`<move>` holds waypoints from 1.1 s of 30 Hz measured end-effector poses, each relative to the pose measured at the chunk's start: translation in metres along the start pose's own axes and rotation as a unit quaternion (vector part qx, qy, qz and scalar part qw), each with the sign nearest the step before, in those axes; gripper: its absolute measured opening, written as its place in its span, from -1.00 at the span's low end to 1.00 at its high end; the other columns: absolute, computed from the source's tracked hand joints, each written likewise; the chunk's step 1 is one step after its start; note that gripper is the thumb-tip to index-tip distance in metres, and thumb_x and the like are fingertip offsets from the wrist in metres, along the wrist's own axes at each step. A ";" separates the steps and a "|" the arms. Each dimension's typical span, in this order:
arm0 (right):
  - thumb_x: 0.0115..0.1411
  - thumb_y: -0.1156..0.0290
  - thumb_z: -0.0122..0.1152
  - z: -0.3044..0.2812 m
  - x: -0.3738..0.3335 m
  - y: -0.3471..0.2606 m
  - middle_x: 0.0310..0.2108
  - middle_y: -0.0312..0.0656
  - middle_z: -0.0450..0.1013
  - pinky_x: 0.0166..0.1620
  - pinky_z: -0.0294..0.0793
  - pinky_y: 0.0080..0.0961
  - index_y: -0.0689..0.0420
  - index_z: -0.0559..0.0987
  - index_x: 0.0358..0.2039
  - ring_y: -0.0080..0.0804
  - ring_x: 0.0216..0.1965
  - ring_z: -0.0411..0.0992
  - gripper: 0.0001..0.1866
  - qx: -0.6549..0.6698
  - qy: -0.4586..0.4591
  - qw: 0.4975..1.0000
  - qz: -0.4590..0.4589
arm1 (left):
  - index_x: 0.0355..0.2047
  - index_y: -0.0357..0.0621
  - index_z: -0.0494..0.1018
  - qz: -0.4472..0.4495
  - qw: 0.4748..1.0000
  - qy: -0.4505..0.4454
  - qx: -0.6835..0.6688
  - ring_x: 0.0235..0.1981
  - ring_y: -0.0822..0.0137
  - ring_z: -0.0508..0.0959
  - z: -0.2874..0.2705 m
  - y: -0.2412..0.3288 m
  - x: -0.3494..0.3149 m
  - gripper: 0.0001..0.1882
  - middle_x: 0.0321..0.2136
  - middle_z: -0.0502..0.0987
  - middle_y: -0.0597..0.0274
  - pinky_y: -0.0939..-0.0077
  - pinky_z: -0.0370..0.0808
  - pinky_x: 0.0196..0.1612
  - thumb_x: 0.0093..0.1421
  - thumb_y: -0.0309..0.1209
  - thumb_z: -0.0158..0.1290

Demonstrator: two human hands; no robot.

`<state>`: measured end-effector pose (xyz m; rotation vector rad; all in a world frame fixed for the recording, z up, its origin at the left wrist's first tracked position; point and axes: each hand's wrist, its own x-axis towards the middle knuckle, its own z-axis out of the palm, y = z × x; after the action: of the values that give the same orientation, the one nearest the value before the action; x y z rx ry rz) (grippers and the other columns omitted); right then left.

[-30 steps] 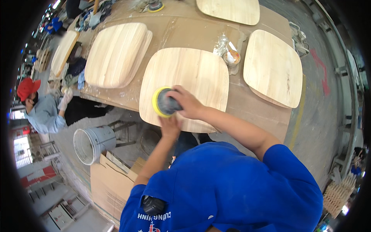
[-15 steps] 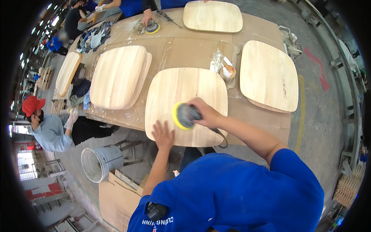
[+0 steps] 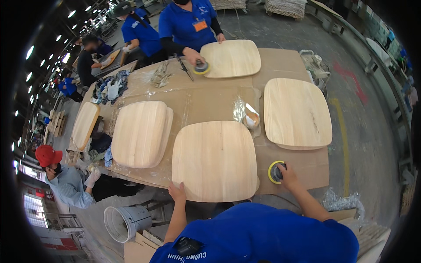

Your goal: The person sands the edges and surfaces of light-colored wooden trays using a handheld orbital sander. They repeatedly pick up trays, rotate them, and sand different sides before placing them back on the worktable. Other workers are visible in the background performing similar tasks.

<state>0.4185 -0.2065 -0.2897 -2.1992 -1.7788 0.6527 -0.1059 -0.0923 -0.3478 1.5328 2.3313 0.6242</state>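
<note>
Directly before me lies a pale wooden panel (image 3: 215,160) with rounded corners, flat on the table. My left hand (image 3: 177,193) is at its near-left corner, fingers closed on the edge; the underside of that grip is hidden. Off the panel, to its right, my right hand (image 3: 289,177) grips a round sander (image 3: 276,172) with a yellow pad rim and a dark body. The sander rests on the cardboard table cover, apart from the panel.
Stacked panels stand left (image 3: 138,133) and right (image 3: 298,113) of mine. A plastic wrapper (image 3: 251,119) lies beyond it. Across the table, a co-worker's hand (image 3: 193,56) holds another sander beside a panel (image 3: 231,59). A person in a red cap (image 3: 48,155) and a bucket (image 3: 127,223) are at left.
My right hand has taken the sander off the panel onto the table at right. My left hand has shifted from lying on the panel to its near-left edge. The view has tilted up.
</note>
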 end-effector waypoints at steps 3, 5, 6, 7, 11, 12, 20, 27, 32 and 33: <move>-0.18 0.59 0.39 0.010 0.005 -0.001 0.21 0.08 0.14 0.12 0.35 -0.13 -0.07 0.36 0.15 0.14 0.10 0.27 -0.19 0.012 0.028 1.000 0.007 | 0.06 -0.41 0.27 -0.004 0.999 -0.026 0.047 0.03 -0.24 0.34 -0.005 0.007 0.012 -0.35 -0.05 0.36 -0.30 0.05 0.29 0.10 0.12 -0.16 0.16; -0.13 0.53 0.37 0.009 0.010 -0.006 0.19 0.07 0.16 0.12 0.35 -0.13 -0.06 0.36 0.15 0.15 0.10 0.26 -0.24 0.013 0.073 0.997 0.013 | 0.03 -0.41 0.30 -0.012 0.998 -0.051 0.032 0.01 -0.23 0.36 -0.006 0.012 0.023 -0.37 -0.06 0.37 -0.30 0.06 0.31 0.09 0.13 -0.14 0.16; -0.11 0.50 0.36 0.009 0.013 -0.010 0.18 0.07 0.17 0.12 0.34 -0.13 -0.05 0.36 0.15 0.16 0.11 0.26 -0.27 -0.004 0.078 0.996 0.032 | 0.01 -0.41 0.31 -0.013 0.998 -0.062 0.023 0.01 -0.23 0.37 -0.005 0.014 0.029 -0.38 -0.07 0.37 -0.30 0.07 0.32 0.08 0.13 -0.14 0.15; -0.08 0.45 0.34 0.009 0.017 -0.016 0.18 0.08 0.18 0.12 0.34 -0.13 -0.02 0.37 0.14 0.16 0.11 0.25 -0.30 -0.071 0.135 0.988 -0.011 | 0.01 -0.39 0.33 -0.016 0.998 -0.058 0.030 -0.02 -0.24 0.40 -0.005 0.016 0.032 -0.40 -0.09 0.40 -0.32 0.07 0.36 0.05 0.14 -0.14 0.15; -0.02 0.33 0.28 0.028 0.019 -0.044 0.12 0.13 0.25 0.09 0.33 -0.13 0.19 0.39 0.06 0.12 0.12 0.25 -0.40 -0.132 0.149 0.968 -0.150 | -0.04 -0.42 0.36 -0.032 0.996 -0.078 0.019 -0.06 -0.22 0.44 -0.001 0.016 0.044 -0.40 -0.14 0.44 -0.29 0.05 0.38 0.01 0.14 -0.10 0.14; -0.02 0.29 0.30 0.039 0.018 -0.052 0.01 0.09 0.34 0.02 0.38 -0.16 0.21 0.42 0.01 0.03 0.02 0.34 -0.43 -0.058 0.082 0.990 -0.100 | -0.05 -0.43 0.36 -0.030 0.996 -0.081 0.015 -0.06 -0.22 0.44 -0.001 0.015 0.046 -0.40 -0.14 0.44 -0.30 0.05 0.38 0.01 0.14 -0.09 0.13; -0.01 0.02 0.38 0.089 0.045 -0.090 -0.29 -0.03 0.54 -0.18 0.51 -0.35 0.31 0.49 -0.08 -0.23 -0.22 0.53 -0.35 0.277 -0.095 0.922 0.254 | -0.05 -0.49 0.38 -0.071 0.985 -0.146 -0.058 -0.05 -0.23 0.47 0.007 0.000 0.069 -0.39 -0.13 0.48 -0.36 0.10 0.39 0.03 0.17 -0.10 0.10; 0.06 0.05 0.34 0.052 0.027 -0.132 0.03 0.15 0.39 0.05 0.41 -0.29 0.38 0.26 0.13 -0.09 0.04 0.40 -0.18 0.353 0.007 0.888 0.295 | -0.05 -0.54 0.41 -0.107 0.956 -0.221 -0.160 -0.01 -0.16 0.49 0.005 -0.013 0.070 -0.31 -0.08 0.48 -0.36 0.21 0.40 0.04 0.25 0.03 -0.06; 0.05 0.09 0.33 0.048 0.026 -0.156 -0.02 0.12 0.43 0.06 0.37 -0.31 0.31 0.35 0.08 -0.10 0.03 0.41 -0.29 0.362 0.125 0.879 0.286 | -0.04 -0.57 0.40 -0.122 0.941 -0.187 -0.253 -0.05 -0.06 0.52 -0.002 -0.014 0.048 -0.27 -0.09 0.51 -0.26 0.28 0.42 0.02 0.33 0.06 -0.20; 0.05 0.09 0.32 0.046 0.027 -0.156 -0.02 0.12 0.43 0.06 0.37 -0.31 0.29 0.35 0.08 -0.10 0.03 0.41 -0.30 0.359 0.119 0.881 0.286 | -0.03 -0.57 0.39 -0.140 0.931 -0.186 -0.282 -0.06 -0.02 0.52 -0.004 -0.011 0.041 -0.29 -0.09 0.51 -0.23 0.29 0.42 0.01 0.34 0.04 -0.21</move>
<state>0.2658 -0.1484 -0.2647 -2.0913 -0.5781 0.9166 -0.1331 -0.0592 -0.3495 0.9378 1.8165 0.7634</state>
